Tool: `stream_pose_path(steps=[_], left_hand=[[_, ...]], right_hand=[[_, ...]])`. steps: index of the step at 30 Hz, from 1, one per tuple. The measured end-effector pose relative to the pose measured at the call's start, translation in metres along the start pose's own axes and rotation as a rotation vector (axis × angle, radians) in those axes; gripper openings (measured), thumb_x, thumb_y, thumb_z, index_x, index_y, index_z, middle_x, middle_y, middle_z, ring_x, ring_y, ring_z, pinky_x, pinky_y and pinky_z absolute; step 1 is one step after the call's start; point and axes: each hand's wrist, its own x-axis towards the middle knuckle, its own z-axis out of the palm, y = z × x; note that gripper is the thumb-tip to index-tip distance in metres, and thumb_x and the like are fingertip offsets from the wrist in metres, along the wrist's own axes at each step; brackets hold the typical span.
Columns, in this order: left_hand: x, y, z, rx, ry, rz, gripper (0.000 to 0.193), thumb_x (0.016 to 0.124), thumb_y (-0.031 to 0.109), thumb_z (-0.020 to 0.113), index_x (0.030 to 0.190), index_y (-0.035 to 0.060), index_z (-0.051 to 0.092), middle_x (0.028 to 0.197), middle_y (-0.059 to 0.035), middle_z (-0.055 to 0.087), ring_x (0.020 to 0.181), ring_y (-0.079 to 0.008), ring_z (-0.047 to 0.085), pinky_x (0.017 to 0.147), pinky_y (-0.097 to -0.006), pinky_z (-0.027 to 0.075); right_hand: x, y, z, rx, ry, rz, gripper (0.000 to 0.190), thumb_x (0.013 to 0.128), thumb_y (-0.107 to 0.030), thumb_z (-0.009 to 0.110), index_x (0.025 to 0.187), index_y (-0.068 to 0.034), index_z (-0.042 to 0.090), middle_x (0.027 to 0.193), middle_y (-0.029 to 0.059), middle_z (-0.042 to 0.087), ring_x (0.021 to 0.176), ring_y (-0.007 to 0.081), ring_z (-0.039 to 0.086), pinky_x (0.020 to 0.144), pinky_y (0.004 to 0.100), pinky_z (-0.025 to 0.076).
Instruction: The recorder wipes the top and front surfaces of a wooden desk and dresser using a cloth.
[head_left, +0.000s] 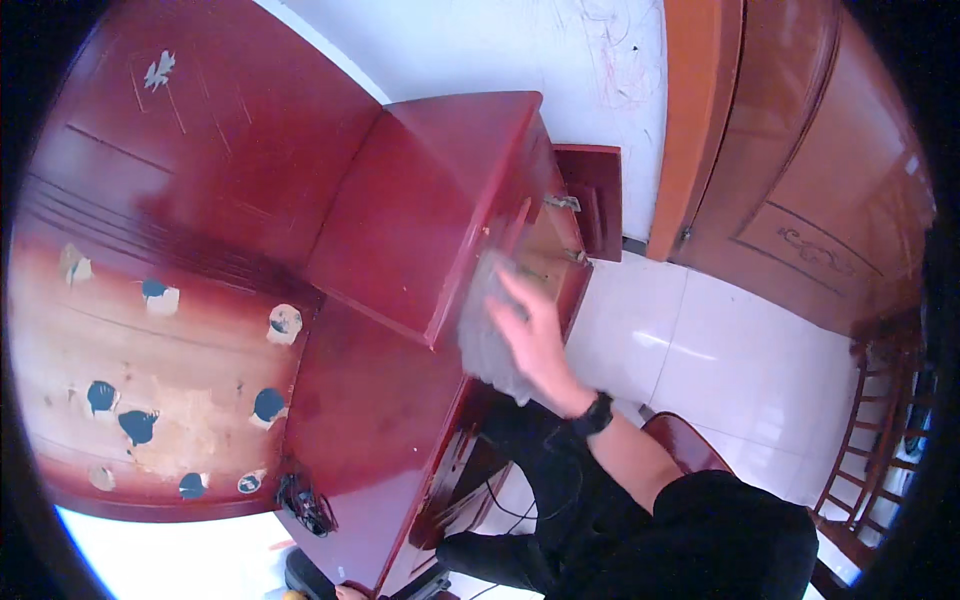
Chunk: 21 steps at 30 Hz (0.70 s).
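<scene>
Blurred, my right hand (534, 341) has a grey cloth (487, 337) under its fingers, beside the front edge of a dark red wooden desk (375, 405). A black band circles that wrist. The cloth hangs between the raised red cabinet section (420, 210) and my black-clothed legs. Only a small part of my left hand (351, 592) shows at the bottom rim, by the desk's corner; what it holds is hidden. A bundle of black cable (306, 506) lies on the desk against the back panel (172, 352), which has worn paint and dark round patches.
An open cabinet door (592, 202) hangs on hinges beside the pale wall. A brown wooden door (810, 165) stands at the upper right. On the tiled floor are a red chair seat (686, 442) near my arm and a slatted wooden piece (855, 442) at the right.
</scene>
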Motion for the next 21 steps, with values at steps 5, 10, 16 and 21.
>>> stream_pose_path(steps=[5, 10, 16, 21], left_hand=[[0.001, -0.014, -0.002, 0.055, 0.024, 0.052, 0.041, 0.102, 0.014, 0.051, 0.070, 0.0021, 0.074, 0.061, -0.0130, 0.068, 0.048, -0.0247, 0.060, 0.044, -0.0413, 0.047], [-0.003, 0.005, 0.000, 0.013, 0.086, 0.002, 0.038, 0.104, 0.016, 0.049, 0.077, -0.0017, 0.070, 0.068, -0.0175, 0.068, 0.055, -0.0303, 0.060, 0.052, -0.0445, 0.049], [-0.002, 0.015, 0.005, 0.067, 0.046, -0.021, 0.029, 0.104, 0.018, 0.050, 0.091, -0.0024, 0.067, 0.083, -0.0198, 0.068, 0.069, -0.0328, 0.063, 0.061, -0.0434, 0.052], [0.002, 0.011, 0.008, 0.140, 0.026, -0.001, 0.026, 0.104, 0.020, 0.051, 0.104, -0.0031, 0.064, 0.095, -0.0217, 0.069, 0.080, -0.0349, 0.065, 0.069, -0.0426, 0.054]], right_hand=[[0.114, 0.020, -0.029, 0.163, 0.046, 0.121, 0.053, 0.095, -0.018, 0.068, 0.144, 0.002, 0.059, 0.135, 0.0185, 0.069, 0.123, 0.0208, 0.064, 0.108, 0.0332, 0.046], [0.210, 0.040, -0.065, 0.168, 0.147, 0.174, 0.051, 0.094, -0.021, 0.067, 0.138, 0.005, 0.063, 0.131, 0.0172, 0.072, 0.120, 0.0200, 0.065, 0.105, 0.0316, 0.047], [0.227, 0.080, -0.066, 0.150, 0.224, 0.074, 0.051, 0.095, -0.024, 0.066, 0.134, 0.009, 0.064, 0.129, 0.0192, 0.072, 0.119, 0.0220, 0.065, 0.105, 0.0323, 0.046], [0.140, 0.081, -0.043, 0.226, 0.209, 0.051, 0.047, 0.099, -0.022, 0.062, 0.134, 0.010, 0.063, 0.133, 0.0198, 0.070, 0.125, 0.0237, 0.063, 0.110, 0.0349, 0.044]])
